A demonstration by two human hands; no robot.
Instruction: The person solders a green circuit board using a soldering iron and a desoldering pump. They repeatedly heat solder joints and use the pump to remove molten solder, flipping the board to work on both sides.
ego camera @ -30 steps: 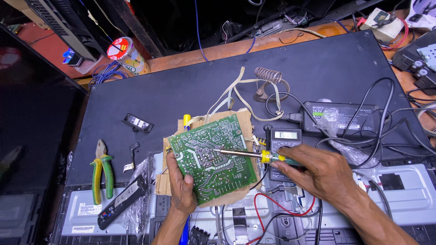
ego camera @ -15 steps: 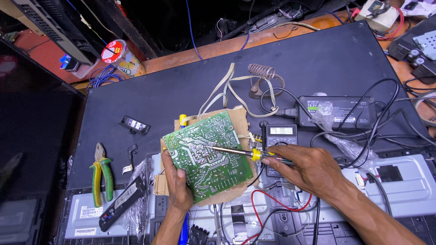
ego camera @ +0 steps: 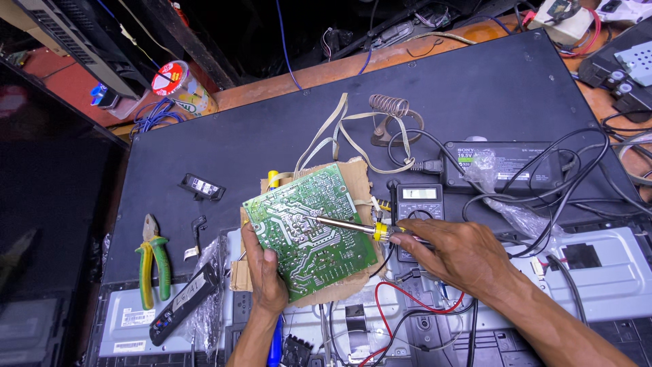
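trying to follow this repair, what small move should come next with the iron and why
Probably keep the left hand pinning the green circuit board on its brown cardboard, and hold the yellow-collared soldering iron in the right hand steady: its tip already rests among the board's silver traces.

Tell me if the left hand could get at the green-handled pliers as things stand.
Probably yes, once it lets go: the left hand holds the edge of the circuit board, and the pliers lie uncovered to its left, with only a black remote nearby.
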